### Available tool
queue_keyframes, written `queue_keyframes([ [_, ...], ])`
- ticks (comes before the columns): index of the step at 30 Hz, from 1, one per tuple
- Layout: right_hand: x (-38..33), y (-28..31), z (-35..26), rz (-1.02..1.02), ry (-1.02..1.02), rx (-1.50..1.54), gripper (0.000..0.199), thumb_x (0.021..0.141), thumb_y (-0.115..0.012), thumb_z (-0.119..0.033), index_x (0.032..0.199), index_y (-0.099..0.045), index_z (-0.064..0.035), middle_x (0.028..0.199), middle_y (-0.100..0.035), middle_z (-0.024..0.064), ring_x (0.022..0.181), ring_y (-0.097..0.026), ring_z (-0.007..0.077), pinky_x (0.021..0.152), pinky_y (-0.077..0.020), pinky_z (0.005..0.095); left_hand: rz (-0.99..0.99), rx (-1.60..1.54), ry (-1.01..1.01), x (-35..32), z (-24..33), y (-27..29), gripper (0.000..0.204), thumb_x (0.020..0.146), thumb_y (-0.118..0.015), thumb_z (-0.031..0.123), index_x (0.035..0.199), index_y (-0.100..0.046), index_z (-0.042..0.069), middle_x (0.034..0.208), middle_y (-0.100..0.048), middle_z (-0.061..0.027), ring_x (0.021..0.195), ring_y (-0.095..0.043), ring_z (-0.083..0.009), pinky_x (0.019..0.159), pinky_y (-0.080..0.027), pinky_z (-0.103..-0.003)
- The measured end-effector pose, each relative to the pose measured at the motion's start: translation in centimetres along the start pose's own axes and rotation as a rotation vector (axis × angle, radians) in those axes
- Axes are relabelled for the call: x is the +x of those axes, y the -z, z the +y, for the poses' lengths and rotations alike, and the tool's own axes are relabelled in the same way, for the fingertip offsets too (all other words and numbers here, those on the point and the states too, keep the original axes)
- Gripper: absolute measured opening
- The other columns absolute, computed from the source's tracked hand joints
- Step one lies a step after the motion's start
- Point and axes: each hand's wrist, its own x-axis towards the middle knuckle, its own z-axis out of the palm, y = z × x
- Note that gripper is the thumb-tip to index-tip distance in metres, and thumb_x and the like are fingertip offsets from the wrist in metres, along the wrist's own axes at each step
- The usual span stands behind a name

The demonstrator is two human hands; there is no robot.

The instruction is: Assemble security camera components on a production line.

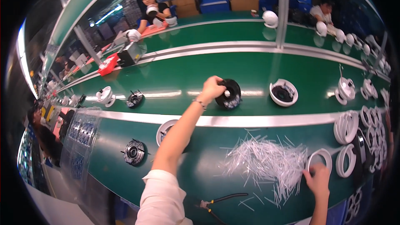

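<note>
My left hand point(212, 88) reaches out across the green conveyor belt point(250, 68) and grips the left edge of a black round part point(230, 93), which rests on the belt. Its arm, in a white sleeve, stretches up from the lower edge. My right hand point(318, 180) lies low on the near green bench at the right, fingers closed on the lower rim of a white ring point(320, 157). Just left of that hand is a loose pile of thin white strips point(266, 162).
A white round housing with a black inside point(283, 92) sits on the belt right of the black part. A white dish point(165, 130) lies under my left arm, a black round assembly point(134, 152) to its left, pliers point(221, 202) near the bench front. White rings point(346, 127) crowd the right. Two people work across the belt.
</note>
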Motion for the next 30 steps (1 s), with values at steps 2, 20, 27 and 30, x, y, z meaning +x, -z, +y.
queue_keyframes([
  [2, 0.7, 1.3, -0.8, 0.300, 0.139, -0.070, 0.067, 0.054, -0.075, -0.033, 0.108, -0.050, -0.0015, 0.111, -0.048, 0.0206, 0.101, -0.046, 0.0369, 0.083, -0.0368, 0.0416, -0.086, -0.347, 0.041, -2.1, 1.7, 1.4, 0.027, 0.069, -0.061, 0.002, 0.095, -0.055, -0.002, 0.088, -0.060, -0.0116, 0.082, -0.059, -0.0187, 0.069, -0.048, -0.028],
  [20, 0.0, 4.7, 0.7, 0.212, 0.130, -0.139, 0.082, 0.056, -0.076, -0.026, 0.124, -0.036, -0.0005, 0.122, -0.042, 0.0211, 0.113, -0.040, 0.0356, 0.095, -0.0314, 0.0412, -0.190, -0.976, 0.010, -20.6, 3.6, 8.4, 0.052, 0.081, -0.047, -0.004, 0.128, -0.027, 0.005, 0.113, -0.049, -0.0122, 0.097, -0.054, -0.0167, 0.084, -0.044, -0.029],
  [27, 4.3, 2.4, -6.0, 0.331, 0.095, 0.953, 0.112, 0.048, -0.077, -0.048, 0.132, -0.020, 0.0003, 0.133, -0.029, 0.0126, 0.122, -0.030, 0.0242, 0.099, -0.0271, 0.0357, -0.060, -1.144, -0.081, -19.1, 5.8, 9.2, 0.049, 0.081, -0.050, -0.001, 0.125, -0.029, 0.002, 0.111, -0.049, -0.0090, 0.099, -0.050, -0.0147, 0.086, -0.042, -0.029],
  [30, 7.6, -0.2, -12.9, 0.101, 0.182, 1.319, 0.108, 0.049, -0.079, -0.038, 0.131, -0.021, 0.0005, 0.132, -0.029, 0.0140, 0.122, -0.031, 0.0247, 0.100, -0.0265, 0.0361, -0.059, -1.108, -0.063, -19.3, 5.0, 8.8, 0.046, 0.085, -0.046, 0.003, 0.127, -0.027, 0.003, 0.114, -0.047, -0.0097, 0.098, -0.051, -0.0153, 0.085, -0.044, -0.030],
])
